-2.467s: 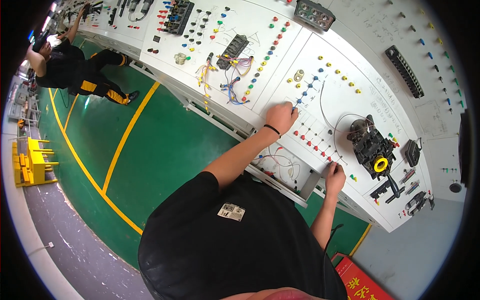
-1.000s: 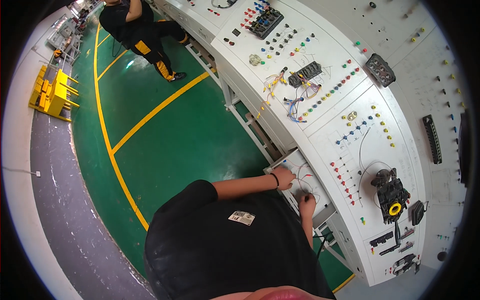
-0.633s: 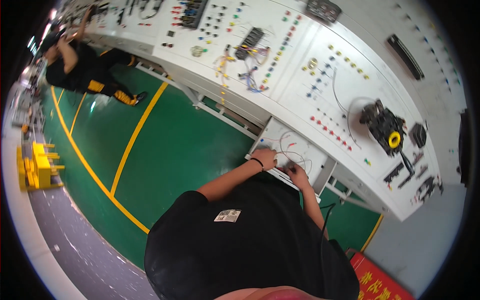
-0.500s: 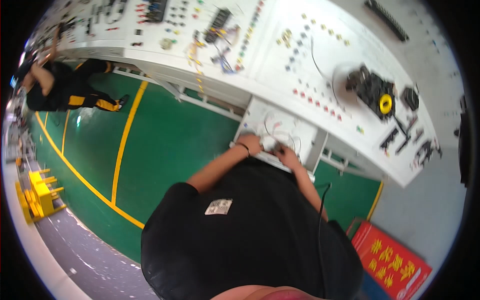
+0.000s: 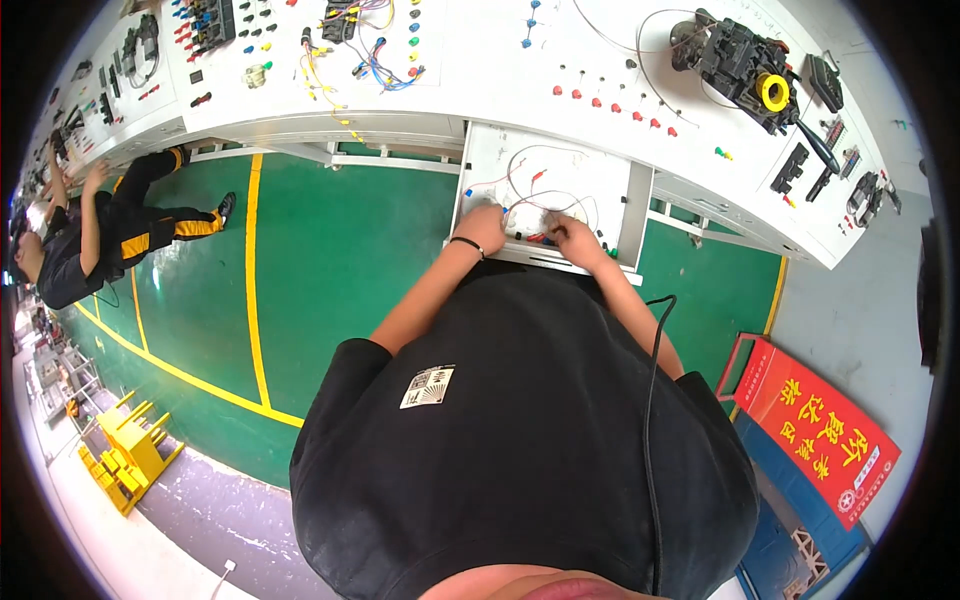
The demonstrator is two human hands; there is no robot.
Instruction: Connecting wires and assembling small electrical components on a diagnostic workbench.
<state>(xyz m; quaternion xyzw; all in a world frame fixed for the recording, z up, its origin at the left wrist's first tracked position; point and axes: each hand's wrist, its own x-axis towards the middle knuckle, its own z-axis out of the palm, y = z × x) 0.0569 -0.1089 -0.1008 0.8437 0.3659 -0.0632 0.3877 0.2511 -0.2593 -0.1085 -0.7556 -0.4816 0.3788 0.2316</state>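
A white drawer (image 5: 600, 167) is pulled out from under the workbench, in front of my body. Both of my hands reach into it over its front edge. My left hand (image 5: 482, 229) is at the drawer's left front corner, palm down, its fingertips hidden below the knuckles. To its right, my right hand (image 5: 574, 240) has its fingers bent together near the front wall, over small dark and red pieces too small to name. Thin looped wires (image 5: 541, 202) lie in the drawer behind my hands, with a small red connector (image 5: 539, 175) among them.
On the white workbench (image 5: 500, 80) stand a black machine with a yellow ring (image 5: 772, 92), red-capped parts (image 5: 597, 103) and coloured wires (image 5: 385, 68). A co-worker (image 5: 130, 225) is at the bench far left. A red sign (image 5: 822, 430) stands at right. A black cable (image 5: 648, 450) hangs over my shirt.
The view has tilted and steadied, so the bench and drawer sit higher in the picture. Both hands stay inside the drawer near its front edge. The co-worker's arms have shifted.
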